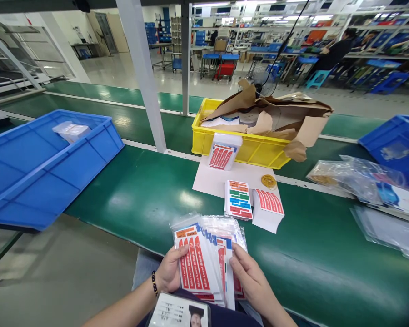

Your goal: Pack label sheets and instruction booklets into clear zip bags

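My left hand grips a fanned bunch of clear plastic bags with printed label sheets, its thumb on the top one. The sheets carry red curved strips with an orange block above. On the bunch's right side, my right hand pinches the edge of one bagged sheet. Just beyond lie a stack of multicoloured label sheets and a stack of red-striped label sheets. Another bagged stack leans upright against the yellow crate.
A yellow crate full of torn brown paper stands behind. Blue bins sit left and right on the green bench. Yellow rubber bands rest on white paper. Plastic bags lie at right. A post rises ahead; a person sits far off.
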A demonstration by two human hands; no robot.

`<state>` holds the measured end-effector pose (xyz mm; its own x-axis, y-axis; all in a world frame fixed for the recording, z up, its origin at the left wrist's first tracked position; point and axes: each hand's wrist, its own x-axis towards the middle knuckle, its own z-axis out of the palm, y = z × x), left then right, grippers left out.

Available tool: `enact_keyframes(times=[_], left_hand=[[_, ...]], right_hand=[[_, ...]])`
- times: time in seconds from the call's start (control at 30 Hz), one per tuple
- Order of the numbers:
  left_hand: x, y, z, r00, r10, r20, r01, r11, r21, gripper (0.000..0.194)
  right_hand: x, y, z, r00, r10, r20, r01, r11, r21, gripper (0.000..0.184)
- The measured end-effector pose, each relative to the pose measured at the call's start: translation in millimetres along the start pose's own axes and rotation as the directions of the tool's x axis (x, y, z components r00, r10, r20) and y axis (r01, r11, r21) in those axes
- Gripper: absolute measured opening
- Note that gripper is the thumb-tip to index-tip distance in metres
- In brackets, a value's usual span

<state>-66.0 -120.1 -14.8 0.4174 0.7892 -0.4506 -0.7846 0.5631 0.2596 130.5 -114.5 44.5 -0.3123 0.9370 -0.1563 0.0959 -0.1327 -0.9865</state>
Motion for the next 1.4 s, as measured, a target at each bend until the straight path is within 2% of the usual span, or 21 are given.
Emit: enact_keyframes(times=[0.07,0.2,0.27,0.33,0.4,0.47,0.53,0.6,0.63,0.73,0.8,0.87,0.93,0.97,1.0,1.07,1.13,1.17,1.3,1.37,1.4], left_hand=[[0,0,1.1,1.000,0.002,0.011,-0.002,1.000,-0.008,0.027],[-1,2,2.8,1.000,0.020,0.013,-0.020,1.000,-0.008,0.027],[-2,3,2.6,1.000,0.014,0.006,-0.014,1.000,-0.003,0.027],[-2,3,2.2,1.000,0.019,-0.010,-0.018,1.000,0.010,0.024],[-2,2,2.4,0.999,0.029,-0.023,-0.028,0.999,0.023,0.022],[-2,2,3.5,0.999,0.033,-0.021,-0.032,0.999,0.027,0.022],[-2,2,5.2,0.999,0.033,-0.001,-0.033,0.999,0.024,0.025],[-1,2,6.3,0.999,0.034,0.024,-0.034,0.999,0.022,0.027],[-1,2,6.5,0.999,0.035,0.033,-0.036,0.999,0.021,0.027],[-1,4,4.4,0.999,0.035,0.028,-0.035,0.999,0.015,0.027],[-1,5,1.9,0.999,0.034,0.001,-0.034,0.999,0.016,0.026],[-2,5,-0.1,0.999,0.038,-0.016,-0.038,0.999,0.027,0.025],[-2,5,-0.4,0.999,0.051,-0.014,-0.051,0.998,0.043,0.022],[-2,4,0.1,0.998,0.055,-0.007,-0.054,0.997,0.051,0.021],[-2,4,1.0,0.998,0.056,0.001,-0.056,0.997,0.057,0.021],[-2,4,3.3,0.998,0.054,0.008,-0.055,0.997,0.060,0.022],[-2,4,5.4,0.999,0.043,0.016,-0.044,0.997,0.056,0.024],[-2,5,6.0,0.999,0.040,0.020,-0.041,0.998,0.053,0.025],[-3,6,5.5,0.999,0.053,0.014,-0.053,0.997,0.052,0.026],[-3,7,4.1,0.998,0.069,-0.002,-0.068,0.996,0.054,0.024],[-3,7,3.4,0.997,0.076,-0.002,-0.076,0.995,0.057,0.023]], right_hand=[[-1,-6,4,1.000,0.020,0.018,-0.021,0.998,0.065,0.036],[1,-5,-4,0.990,0.105,-0.090,-0.086,0.977,0.198,0.039],[4,1,-13,0.980,0.080,-0.184,-0.059,0.991,0.116,0.042],[6,7,-18,0.954,-0.024,-0.300,0.003,0.998,-0.070,0.046],[6,10,-18,0.930,-0.132,-0.344,0.057,0.974,-0.219,0.048],[5,9,-12,0.960,-0.119,-0.255,0.069,0.978,-0.196,0.043],[2,4,-3,0.996,-0.023,-0.087,0.019,0.998,-0.052,0.039],[0,-2,4,0.998,0.058,0.023,-0.060,0.995,0.083,0.038],[0,-4,5,0.997,0.079,0.027,-0.082,0.988,0.134,0.039],[2,-7,1,0.992,0.117,-0.057,-0.100,0.966,0.237,0.041],[5,-4,-8,0.984,0.110,-0.142,-0.078,0.973,0.218,0.041],[8,0,-15,0.962,0.032,-0.272,-0.019,0.999,0.049,0.043],[9,4,-17,0.923,-0.102,-0.372,0.039,0.984,-0.175,0.047],[9,4,-16,0.917,-0.147,-0.372,0.054,0.967,-0.248,0.047],[7,4,-13,0.931,-0.152,-0.331,0.061,0.961,-0.269,0.046],[4,0,-5,0.984,-0.071,-0.164,0.041,0.982,-0.183,0.040],[1,-7,3,1.000,0.015,-0.009,-0.016,0.999,-0.039,0.037],[1,-10,6,0.999,0.039,0.017,-0.040,0.999,0.028,0.036],[3,-12,2,0.990,0.094,-0.108,-0.067,0.971,0.229,0.038],[7,-7,-6,0.975,0.071,-0.210,-0.025,0.976,0.214,0.041],[8,-4,-9,0.962,0.031,-0.272,0.012,0.988,0.154,0.044]])
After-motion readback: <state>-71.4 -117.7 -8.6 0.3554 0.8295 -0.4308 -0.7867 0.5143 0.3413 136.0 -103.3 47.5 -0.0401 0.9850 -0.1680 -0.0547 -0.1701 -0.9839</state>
